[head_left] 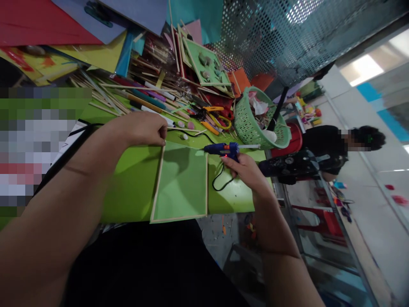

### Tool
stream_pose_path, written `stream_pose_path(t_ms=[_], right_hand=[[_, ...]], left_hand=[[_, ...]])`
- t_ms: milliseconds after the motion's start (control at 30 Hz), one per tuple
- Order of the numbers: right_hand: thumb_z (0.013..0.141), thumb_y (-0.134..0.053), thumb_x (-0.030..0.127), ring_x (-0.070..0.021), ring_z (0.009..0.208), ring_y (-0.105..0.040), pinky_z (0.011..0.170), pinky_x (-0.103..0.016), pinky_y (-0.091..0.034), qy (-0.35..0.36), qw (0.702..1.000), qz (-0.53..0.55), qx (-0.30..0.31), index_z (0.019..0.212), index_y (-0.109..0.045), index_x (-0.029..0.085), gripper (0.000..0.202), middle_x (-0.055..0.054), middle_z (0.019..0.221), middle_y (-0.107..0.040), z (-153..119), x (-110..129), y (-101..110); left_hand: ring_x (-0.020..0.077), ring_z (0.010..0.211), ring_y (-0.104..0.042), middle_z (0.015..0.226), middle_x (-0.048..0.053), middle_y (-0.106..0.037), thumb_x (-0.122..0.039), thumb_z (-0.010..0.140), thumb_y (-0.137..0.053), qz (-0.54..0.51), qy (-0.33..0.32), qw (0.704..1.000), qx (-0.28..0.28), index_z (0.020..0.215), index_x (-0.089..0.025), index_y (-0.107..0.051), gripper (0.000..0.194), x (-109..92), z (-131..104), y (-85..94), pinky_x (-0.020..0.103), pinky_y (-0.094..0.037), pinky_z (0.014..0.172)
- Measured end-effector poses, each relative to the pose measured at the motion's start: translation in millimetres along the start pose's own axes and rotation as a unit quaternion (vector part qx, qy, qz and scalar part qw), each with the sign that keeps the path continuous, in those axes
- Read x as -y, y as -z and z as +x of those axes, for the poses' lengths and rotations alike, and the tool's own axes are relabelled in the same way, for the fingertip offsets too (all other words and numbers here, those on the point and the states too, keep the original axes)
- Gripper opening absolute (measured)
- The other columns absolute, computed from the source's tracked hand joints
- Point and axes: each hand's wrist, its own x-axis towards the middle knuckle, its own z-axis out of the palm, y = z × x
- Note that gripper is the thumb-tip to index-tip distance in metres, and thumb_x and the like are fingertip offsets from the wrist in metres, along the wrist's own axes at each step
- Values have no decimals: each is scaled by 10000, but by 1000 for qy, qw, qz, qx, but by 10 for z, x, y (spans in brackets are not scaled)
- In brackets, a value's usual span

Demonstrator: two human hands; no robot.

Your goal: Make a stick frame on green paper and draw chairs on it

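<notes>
A blue hot glue gun (220, 148) is held in my right hand (241, 167), a red light glowing on it and a pale glue stick jutting from its back. Its nozzle is at the far right corner of a light green sheet (182, 183). Thin wooden sticks edge the sheet on its left, right and near sides. At the far left corner, the fingers of my left hand (145, 130) are pinched together on the sheet's edge; whether a stick is between them I cannot make out. The gun's black cord (220, 187) loops on the green table (128, 187).
Markers, loose sticks and orange-handled scissors (212, 117) crowd the table's back. A green basket (246, 123) of scraps stands at the back right, near a framed green panel (204, 64). Coloured sheets (47, 21) lie at the upper left. Another person (326, 149) is at the right.
</notes>
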Motion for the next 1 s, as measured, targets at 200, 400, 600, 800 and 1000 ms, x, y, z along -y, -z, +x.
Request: stream_pose_path(t_ms=[200, 400, 600, 800, 1000], right_hand=[[907, -622, 688, -143, 493, -500, 531, -297, -369, 8, 1000, 3, 9, 788, -589, 233, 472, 32, 505, -529, 26, 41, -47], [902, -629, 678, -148, 489, -487, 532, -306, -352, 0, 1000, -15, -6, 746, -570, 239, 470, 38, 490, -488, -2, 40, 19], [903, -629, 714, -172, 512, -524, 562, -319, -387, 6, 1000, -9, -16, 757, -599, 233, 504, 22, 498, -535, -33, 14, 104], [905, -630, 693, -175, 504, -529, 550, -317, -385, 11, 1000, -16, -16, 746, -599, 245, 476, 15, 502, -552, -21, -27, 129], [899, -629, 698, -173, 505, -506, 564, -318, -375, 7, 999, -31, -16, 748, -592, 243, 481, 27, 494, -534, -42, -14, 136]], left_hand=[[219, 891, -711, 1052, 62, -824, -356, 862, -682, -1, 4, 1000, 0, 1046, -217, -792, 256, 6, 21, -19, 301, -425, 695], [184, 861, -675, 1021, 37, -816, -357, 863, -690, 11, 3, 1000, -3, 1035, -222, -776, 235, 3, -1, -14, 275, -390, 667], [200, 867, -661, 1017, 69, -794, -354, 883, -647, 2, -19, 1000, -3, 1016, -194, -766, 239, -14, -51, 39, 300, -405, 689], [191, 809, -630, 974, 45, -791, -366, 831, -703, -13, -8, 1000, -8, 982, -213, -757, 222, 35, 14, -21, 321, -402, 692], [206, 821, -652, 936, 28, -805, -467, 779, -672, -2, -4, 1000, -13, 953, -263, -773, 286, 35, 27, -34, 321, -417, 670]])
